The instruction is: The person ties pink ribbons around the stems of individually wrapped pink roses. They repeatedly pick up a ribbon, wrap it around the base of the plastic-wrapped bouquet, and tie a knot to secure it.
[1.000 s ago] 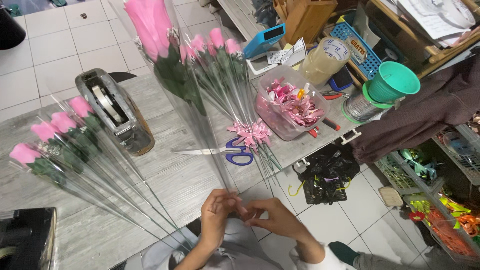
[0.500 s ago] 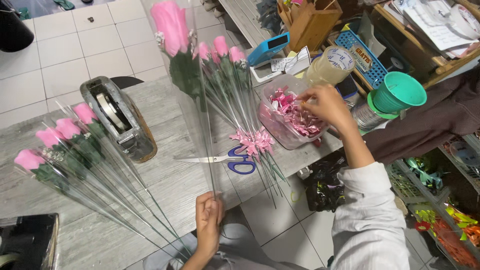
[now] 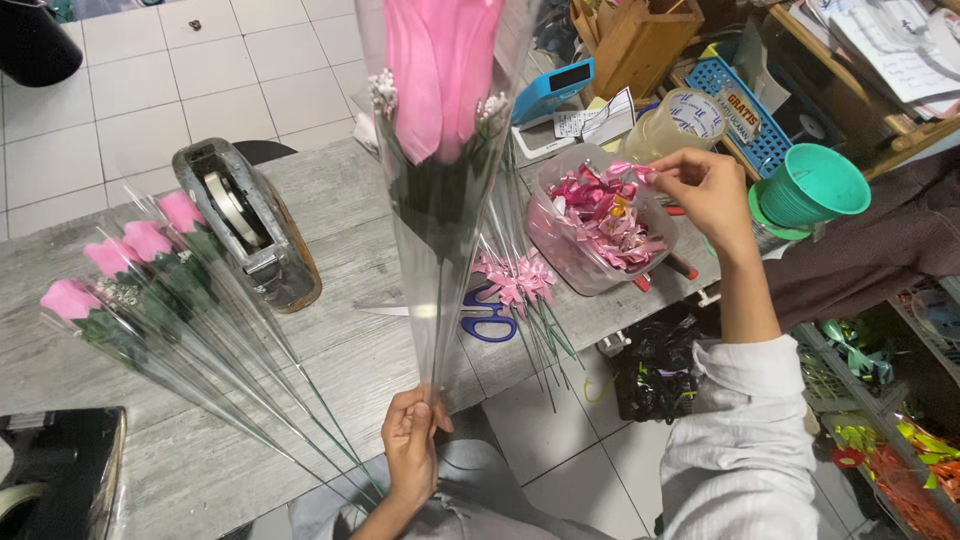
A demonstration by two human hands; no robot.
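Left hand [image 3: 412, 450] clenched around the bottom tip of a wrapped pink rose [image 3: 440, 130], held upright over the desk [image 3: 330, 360] edge. Long axis near vertical, bloom up toward camera, stem end down in the fist. Right hand [image 3: 705, 190] well apart to the right, fingers pinching a pink ribbon bow [image 3: 625, 172] above the clear tub of bows [image 3: 600, 225]. Scissors [image 3: 480, 315] lie between both hands.

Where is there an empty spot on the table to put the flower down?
Bare wood lies on the table between the wrapped roses on one side and the scissors on the other, below the tape dispenser. Around the tub of bows it is crowded.
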